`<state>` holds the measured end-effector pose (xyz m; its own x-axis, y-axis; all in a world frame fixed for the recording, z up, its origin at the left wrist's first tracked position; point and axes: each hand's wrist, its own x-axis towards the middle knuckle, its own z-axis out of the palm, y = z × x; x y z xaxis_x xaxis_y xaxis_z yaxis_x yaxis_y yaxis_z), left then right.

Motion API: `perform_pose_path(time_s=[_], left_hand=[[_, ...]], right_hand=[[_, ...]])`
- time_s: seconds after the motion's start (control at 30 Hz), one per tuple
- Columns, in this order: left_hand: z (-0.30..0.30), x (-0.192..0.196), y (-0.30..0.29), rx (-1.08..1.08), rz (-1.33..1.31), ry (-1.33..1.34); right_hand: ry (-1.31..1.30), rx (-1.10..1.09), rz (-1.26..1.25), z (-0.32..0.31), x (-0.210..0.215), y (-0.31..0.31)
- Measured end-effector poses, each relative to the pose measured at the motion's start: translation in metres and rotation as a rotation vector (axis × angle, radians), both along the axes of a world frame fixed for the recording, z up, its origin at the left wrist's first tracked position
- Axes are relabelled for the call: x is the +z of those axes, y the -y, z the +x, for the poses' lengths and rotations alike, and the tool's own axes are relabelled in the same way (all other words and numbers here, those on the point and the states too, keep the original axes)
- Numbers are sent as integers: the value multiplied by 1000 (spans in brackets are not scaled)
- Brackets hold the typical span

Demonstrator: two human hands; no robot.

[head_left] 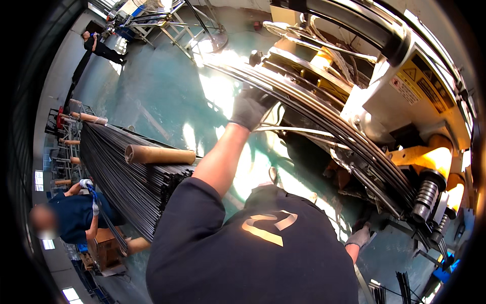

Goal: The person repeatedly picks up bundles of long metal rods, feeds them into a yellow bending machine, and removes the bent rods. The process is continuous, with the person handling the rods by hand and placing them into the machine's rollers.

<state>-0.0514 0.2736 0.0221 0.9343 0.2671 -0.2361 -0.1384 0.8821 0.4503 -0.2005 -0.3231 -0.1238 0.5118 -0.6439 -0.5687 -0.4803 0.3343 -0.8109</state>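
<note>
My left hand, in a dark grey work glove, reaches up to a long bundle of thin dark metal rods. Its fingers close on the near side of the bundle, partly hidden at the rods. The bundle runs from the upper middle down to the right, into a machine with yellow brackets and coil springs. Lower down on the right, my right hand, also gloved, is curled beside my body below the rods. What it holds, if anything, is too small to make out.
On the left, a large stack of black rods lies on a rack with cardboard tubes. A co-worker in dark blue handles a blue strap there. Another person stands far back. More rods are at lower right.
</note>
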Motion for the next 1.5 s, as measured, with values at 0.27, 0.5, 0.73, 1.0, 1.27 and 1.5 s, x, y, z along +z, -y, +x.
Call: perform_pose_path(time_s=[0.27, 0.5, 0.73, 1.0, 1.27, 1.5], left_hand=[[22, -6, -236, 328, 71, -116], [48, -1, -239, 207, 381, -91], [41, 14, -244, 191, 347, -124], [49, 5, -242, 54, 415, -31], [50, 2, -246, -64, 611, -219], [37, 14, -244, -165, 892, -309]], right_hand=[[-256, 76, -118, -61, -37, -79], [-312, 265, -242, -67, -32, -90], [-223, 136, -131, -40, -18, -97], [-169, 131, -132, -35, 0, -122], [-182, 213, -32, -77, -66, -45], [-259, 314, -72, -50, -28, -67]])
